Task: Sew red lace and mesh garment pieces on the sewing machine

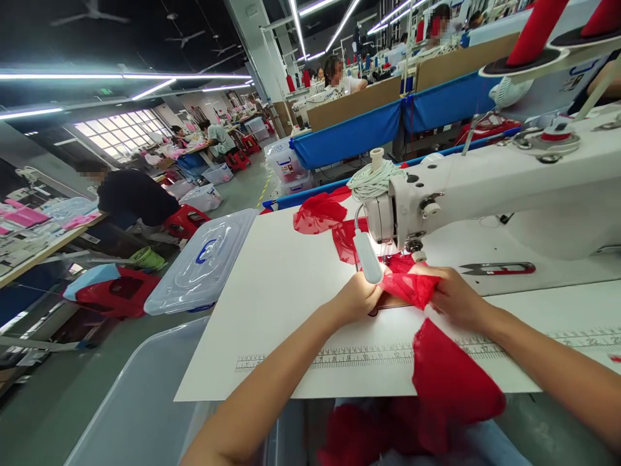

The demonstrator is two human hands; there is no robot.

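Note:
Sheer red fabric [410,288] stretches between my two hands, just in front of the needle area of a white sewing machine [466,200]. My left hand [359,296] grips the fabric's left end beside the machine's lamp, its fingertips partly hidden. On the right, my right hand [453,299] pinches the same fabric with closed fingers. A wider red piece [451,382] hangs from below my right hand over the table's front edge. More red fabric [320,212] lies behind the needle, to the left of the machine head.
Thread snips [499,268] lie on the machine bed at right. A printed ruler [349,357] runs along the front of the white table [281,278]. Clear plastic bins, one with a lid [204,259], stand at left. Red thread cones [536,32] rise at upper right. Other people sit farther off.

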